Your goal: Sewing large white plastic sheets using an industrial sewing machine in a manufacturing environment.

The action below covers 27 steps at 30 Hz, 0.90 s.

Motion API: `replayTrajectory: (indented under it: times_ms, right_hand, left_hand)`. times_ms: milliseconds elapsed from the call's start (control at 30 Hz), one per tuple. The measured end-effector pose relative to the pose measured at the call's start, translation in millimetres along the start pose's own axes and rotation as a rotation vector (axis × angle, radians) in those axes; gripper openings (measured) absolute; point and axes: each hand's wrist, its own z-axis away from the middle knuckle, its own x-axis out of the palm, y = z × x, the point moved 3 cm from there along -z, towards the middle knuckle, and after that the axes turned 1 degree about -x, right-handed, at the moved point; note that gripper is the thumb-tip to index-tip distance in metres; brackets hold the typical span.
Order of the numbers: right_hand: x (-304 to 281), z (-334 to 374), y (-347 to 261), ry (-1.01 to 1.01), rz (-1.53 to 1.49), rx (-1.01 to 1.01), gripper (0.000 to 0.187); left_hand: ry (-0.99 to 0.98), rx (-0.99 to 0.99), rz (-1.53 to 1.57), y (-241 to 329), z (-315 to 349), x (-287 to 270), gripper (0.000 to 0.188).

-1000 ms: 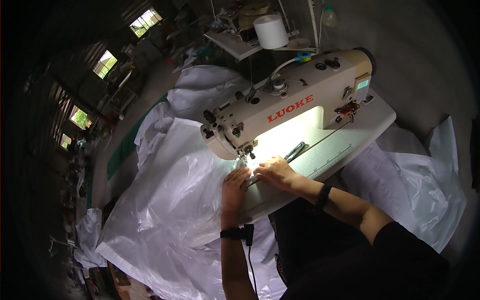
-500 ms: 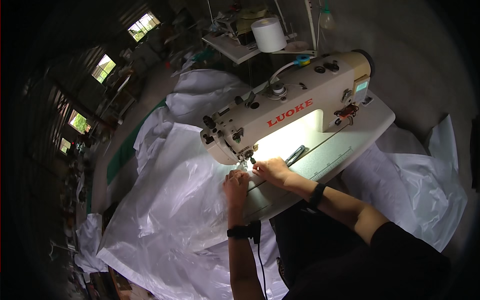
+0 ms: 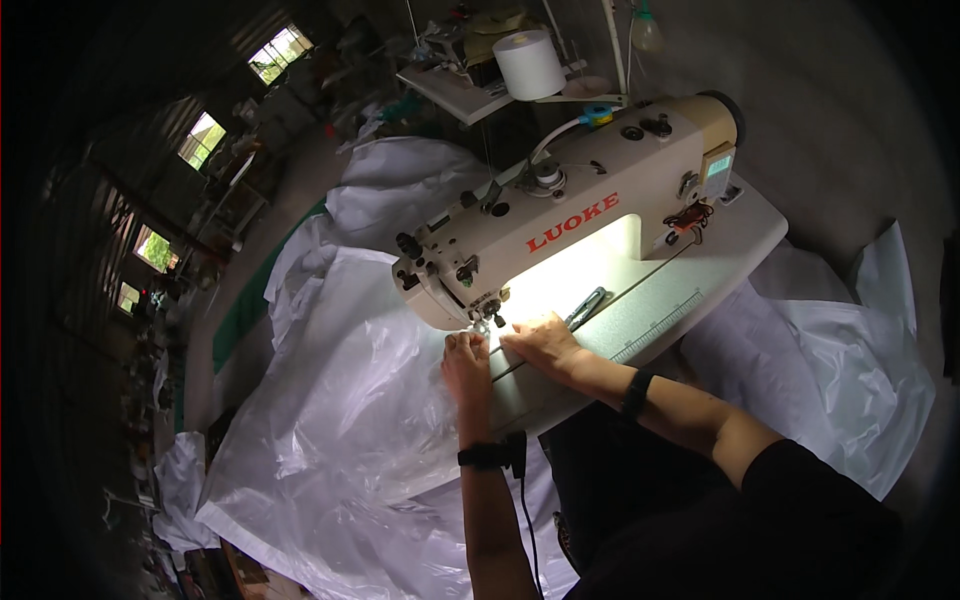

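Observation:
A pale industrial sewing machine (image 3: 575, 215) stands before me, its lamp lighting the bed under the arm. My left hand (image 3: 467, 365) is closed, with bent fingers pinching the edge of a white plastic sheet (image 3: 340, 390) just in front of the presser foot (image 3: 482, 326). To its right, my right hand (image 3: 547, 347) rests on the machine bed with its fingertips drawn together close to the needle area. What those fingertips hold, if anything, is too small to tell. Behind my right hand lies a snips-like metal tool (image 3: 587, 307).
The sheet spreads left and hangs off the table; more white sheeting (image 3: 840, 350) drapes at the right. A white thread cone (image 3: 530, 65) stands on a small shelf (image 3: 460, 95) behind the machine. A black cable (image 3: 528, 530) hangs from my left wrist strap.
The view has shifted slightly, moving the machine a little left in the picture. Both hands stay beside the presser foot, with only a small change in the left fingers' pose.

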Motion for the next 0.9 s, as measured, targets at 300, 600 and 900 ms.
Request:
replayTrajectory:
  times_ms: [300, 600, 900]
  right_hand:
    - [2.1, -15.0, 3.0, -0.054, -0.004, 0.021, 0.013]
    - [2.3, -15.2, 4.9, 0.089, 0.067, -0.035, 0.013]
    - [3.0, -19.2, 6.6, 0.009, 0.056, 0.0, 0.013]
  left_hand:
    - [-0.095, -0.127, 0.019, -5.3, -18.3, 3.2, 0.015]
    - [-0.122, -0.133, 0.07, -15.6, -22.4, 10.3, 0.019]
    - [-0.139, -0.171, 0.02, -16.6, -28.6, 13.7, 0.024]
